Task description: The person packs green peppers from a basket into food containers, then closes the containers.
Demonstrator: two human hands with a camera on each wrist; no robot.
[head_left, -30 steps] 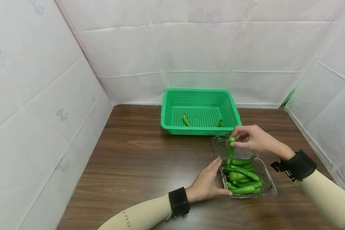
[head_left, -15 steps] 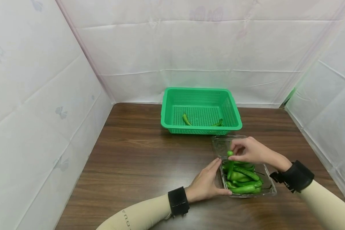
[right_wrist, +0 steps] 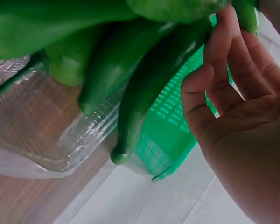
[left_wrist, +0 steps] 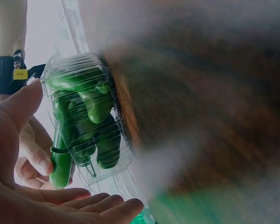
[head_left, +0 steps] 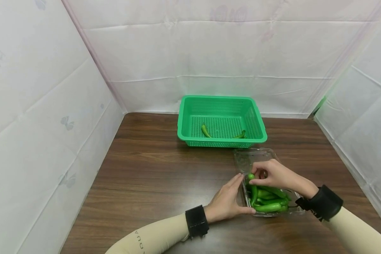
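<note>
A green pepper [head_left: 252, 188] stands almost upright at the near-left corner of the clear plastic container [head_left: 296, 208], its lower end down among the other peppers [head_left: 271, 203] heaped inside and its rounded top just above the rim. The right hand [head_left: 274, 175] pinches that top between thumb and curled fingers, the rest of the hand arched over the far half of the heap; in the right wrist view the same hand [right_wrist: 242, 121] shows its fingers bent around the pepper [right_wrist: 149, 88], with the container's clear wall below. The left hand [head_left: 226, 203] lies on the wooden table [head_left: 152, 176] against the container's left side, fingers straight and close together along the wall and the thumb stretched under the near-left corner, bracing it without closing around anything. The left wrist view shows that hand's flat palm [left_wrist: 18, 154] just beside the container [left_wrist: 116, 116], with the peppers [left_wrist: 95, 126] pressed against the ribbed plastic. The container's open lid [head_left: 249, 158] lies flat on the far side, still joined to it. Farther away, near the back of the table and a little to the left, sits a green mesh basket [head_left: 184, 120] with two more peppers [head_left: 205, 131] on its floor, well apart from each other. White sheeting [head_left: 209, 63] walls the table on three sides.
</note>
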